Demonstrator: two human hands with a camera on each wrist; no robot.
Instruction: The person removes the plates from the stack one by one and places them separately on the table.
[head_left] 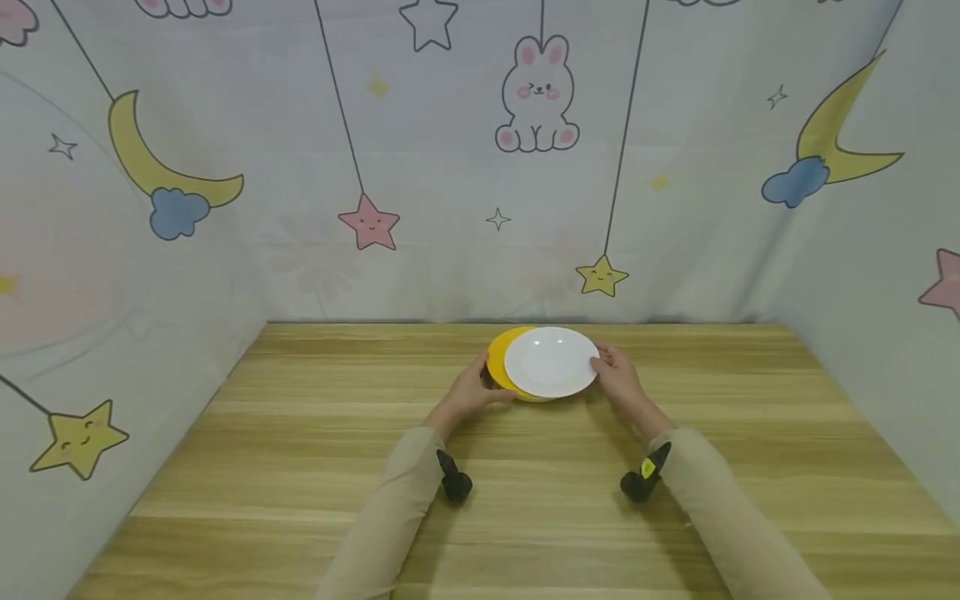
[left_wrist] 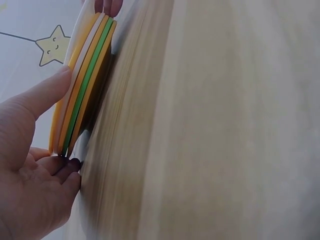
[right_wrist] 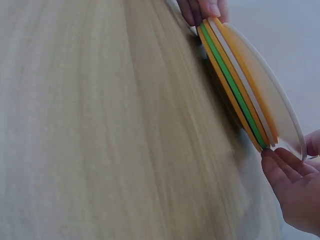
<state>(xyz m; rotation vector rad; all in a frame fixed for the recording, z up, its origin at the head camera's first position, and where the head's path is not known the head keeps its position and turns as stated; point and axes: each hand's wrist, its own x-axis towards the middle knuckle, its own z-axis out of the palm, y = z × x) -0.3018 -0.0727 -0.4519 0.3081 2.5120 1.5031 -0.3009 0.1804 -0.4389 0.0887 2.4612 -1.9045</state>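
Your left hand [head_left: 468, 390] gripped the stack [left_wrist: 83, 95] over the table [head_left: 525, 500]; your right hand [head_left: 621, 379] pinched the white plate [head_left: 551, 362], offset on top. Looked like adding or removing it, direction unclear; next move needed a steady left hold.

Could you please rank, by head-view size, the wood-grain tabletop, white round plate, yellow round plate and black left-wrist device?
1. Wood-grain tabletop
2. White round plate and yellow round plate: unsure, yellow partly hidden
3. Black left-wrist device
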